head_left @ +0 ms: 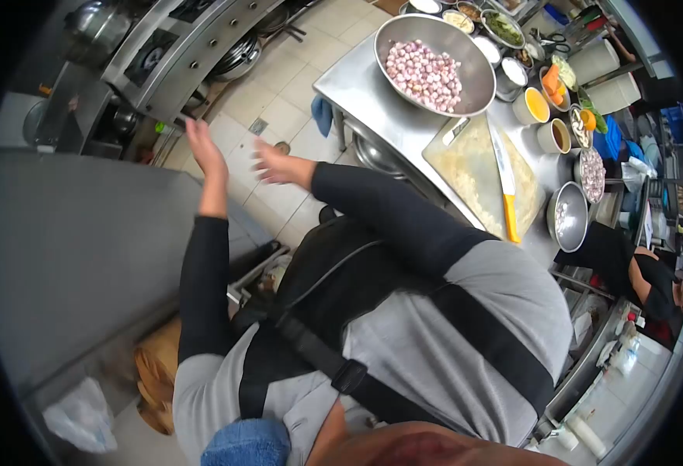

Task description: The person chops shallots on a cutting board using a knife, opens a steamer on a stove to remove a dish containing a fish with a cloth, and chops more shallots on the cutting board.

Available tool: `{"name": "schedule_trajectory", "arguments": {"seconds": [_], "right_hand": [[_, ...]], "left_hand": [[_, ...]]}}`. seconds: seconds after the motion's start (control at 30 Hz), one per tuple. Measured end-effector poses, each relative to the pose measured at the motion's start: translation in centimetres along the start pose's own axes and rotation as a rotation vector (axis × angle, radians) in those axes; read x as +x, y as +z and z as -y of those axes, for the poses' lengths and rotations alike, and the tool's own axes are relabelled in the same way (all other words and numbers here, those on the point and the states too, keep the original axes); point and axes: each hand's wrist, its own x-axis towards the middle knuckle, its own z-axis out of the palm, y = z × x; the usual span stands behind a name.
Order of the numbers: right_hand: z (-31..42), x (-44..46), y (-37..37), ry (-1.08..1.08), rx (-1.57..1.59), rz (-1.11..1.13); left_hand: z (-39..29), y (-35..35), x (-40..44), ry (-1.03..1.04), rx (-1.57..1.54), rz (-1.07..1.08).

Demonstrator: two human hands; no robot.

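My left hand (208,155) is raised over the tiled floor, fingers stretched out, holding nothing. Facing it, a short gap away, is my right hand (283,165), its fingers apart and slightly blurred, also without anything in it. Neither hand touches the steel table (351,80) to the right. On that table lies a worn cutting board (465,167), and across it rests a knife with a yellow handle (510,217). A large steel bowl (477,58) beside the board holds many small peeled shallots (423,74).
A stove (190,58) with pans beneath stands at upper left, a grey panel (85,248) at left. Small bowls, an orange-filled container (531,106) and a steel bowl (569,217) crowd the table's far side. Another person (644,272) is at far right.
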Motion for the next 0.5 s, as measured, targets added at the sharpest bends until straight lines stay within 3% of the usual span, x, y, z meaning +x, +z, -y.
{"name": "schedule_trajectory", "arguments": {"seconds": [0.03,0.1,0.13,0.17,0.2,0.27,0.33,0.37,0.4,0.43,0.5], "right_hand": [[4.0,0.2,4.5,-0.205,-0.074,0.024],[11.9,0.6,13.6,-0.628,-0.217,0.025],[16.8,-3.4,17.3,-0.531,-0.063,0.089],[21.1,-1.5,18.7,-0.824,-0.074,0.351],[24.4,-4.1,20.7,-1.264,-0.413,0.283],[25.3,-8.7,22.6,-1.477,-0.908,-0.022],[21.2,-8.2,22.5,-1.384,-0.74,0.252],[18.2,-3.9,20.2,-1.44,-1.013,0.329],[14.3,0.4,16.9,-1.592,-1.63,0.154],[12.6,3.1,11.6,-1.309,-1.518,0.291],[10.5,8.3,0.3,-0.482,-1.142,0.35]], "left_hand": [[3.7,-2.0,-1.5,0.093,0.22,0.012],[13.6,-5.3,-5.7,-0.02,0.472,0.56],[17.1,-6.9,-7.1,-0.213,0.488,0.792],[16.5,-7.7,-6.9,-0.659,0.222,0.775],[15.7,-8.7,-6.8,-1.087,0.005,0.617],[14.4,-6.7,-4.0,-1.11,-0.481,0.268],[10.0,-4.2,0.7,-1.08,-0.911,0.016],[7.2,-2.3,2.2,-1.043,-0.955,-0.055],[4.2,-0.9,3.5,-1.041,-0.927,-0.118],[1.8,-0.4,4.7,-1.065,-0.895,-0.192],[-1.6,-1.1,5.9,-1.129,-0.855,-0.22]]}}
